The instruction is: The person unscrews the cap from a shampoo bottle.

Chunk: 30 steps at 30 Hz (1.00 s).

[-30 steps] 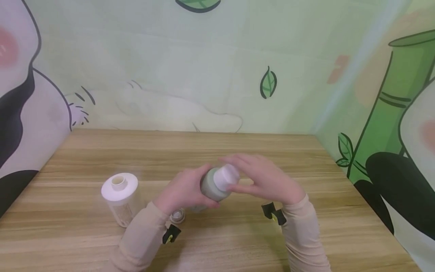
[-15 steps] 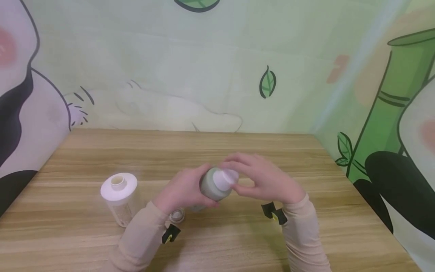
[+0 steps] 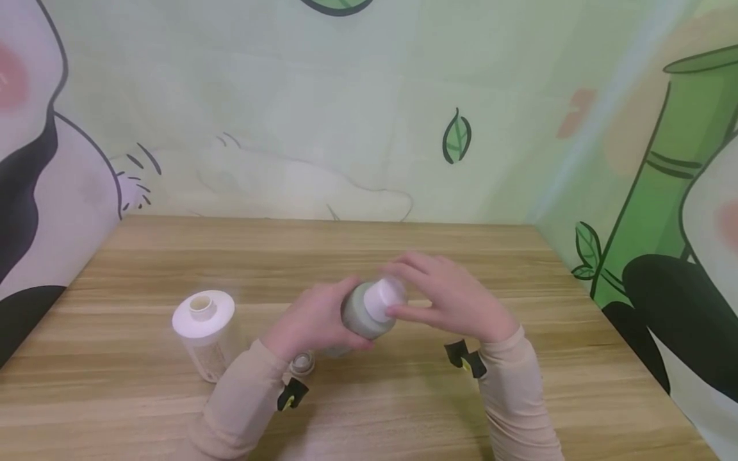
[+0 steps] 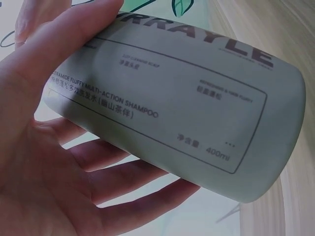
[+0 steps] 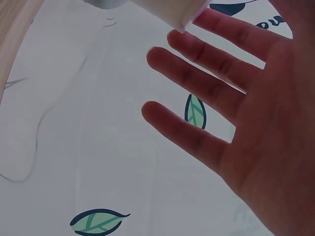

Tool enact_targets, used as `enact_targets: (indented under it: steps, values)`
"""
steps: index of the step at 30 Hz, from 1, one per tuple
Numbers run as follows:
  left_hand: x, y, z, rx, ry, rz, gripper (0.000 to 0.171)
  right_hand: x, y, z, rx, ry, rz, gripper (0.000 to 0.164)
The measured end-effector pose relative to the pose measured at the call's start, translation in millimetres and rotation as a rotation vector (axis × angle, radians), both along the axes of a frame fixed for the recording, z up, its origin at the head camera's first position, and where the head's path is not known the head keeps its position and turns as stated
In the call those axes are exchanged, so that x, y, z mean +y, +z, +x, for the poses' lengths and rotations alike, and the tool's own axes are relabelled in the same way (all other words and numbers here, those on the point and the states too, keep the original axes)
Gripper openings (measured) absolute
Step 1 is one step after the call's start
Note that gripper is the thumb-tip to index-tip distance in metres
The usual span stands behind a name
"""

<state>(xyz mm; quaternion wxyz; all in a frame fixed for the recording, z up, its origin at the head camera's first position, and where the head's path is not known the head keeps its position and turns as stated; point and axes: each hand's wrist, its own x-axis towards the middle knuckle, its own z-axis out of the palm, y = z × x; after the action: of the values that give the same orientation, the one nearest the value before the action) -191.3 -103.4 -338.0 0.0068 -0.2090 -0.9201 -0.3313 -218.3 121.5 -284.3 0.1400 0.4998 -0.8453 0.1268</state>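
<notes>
My left hand (image 3: 311,320) grips a pale grey-green shampoo bottle (image 3: 364,320) around its body, tilted above the table with its top towards the right. In the left wrist view, printed text covers the side of the shampoo bottle (image 4: 167,98), with the thumb over it and the fingers behind. On the bottle's top sits a white cap (image 3: 380,299). My right hand (image 3: 455,298) pinches this cap between thumb and forefinger. In the right wrist view the other fingers (image 5: 187,73) extend beside the cap's edge (image 5: 172,12); the thumb's contact is out of frame there.
An uncapped white bottle (image 3: 203,326) stands upright on the wooden table (image 3: 403,410) at the left. Close to the left wrist lies a small round pale piece (image 3: 302,363), perhaps a cap. Behind the table rises a cartoon-printed backdrop (image 3: 346,128).
My right fingers shift around the white cap, closing in and then spreading back, with the thumb staying near its lower edge. My left hand and the shampoo bottle stay nearly still.
</notes>
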Motion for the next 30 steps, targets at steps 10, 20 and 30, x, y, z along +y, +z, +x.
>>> enact_targets:
  steps: [10,20,30]
  values:
    - [0.1,0.2,-0.1,-0.018,-0.004,0.023,0.068,-1.9,-0.6,-0.3,-0.018,0.156,-0.047,0.041]
    - [1.0,0.3,0.5,-0.008,-0.004,0.006,0.067,1.6,-0.9,0.0,-0.029,0.061,-0.020,0.047]
    - [0.7,3.1,1.8,-0.010,0.002,-0.007,0.069,2.6,1.9,1.0,-0.068,0.070,-0.031,0.039]
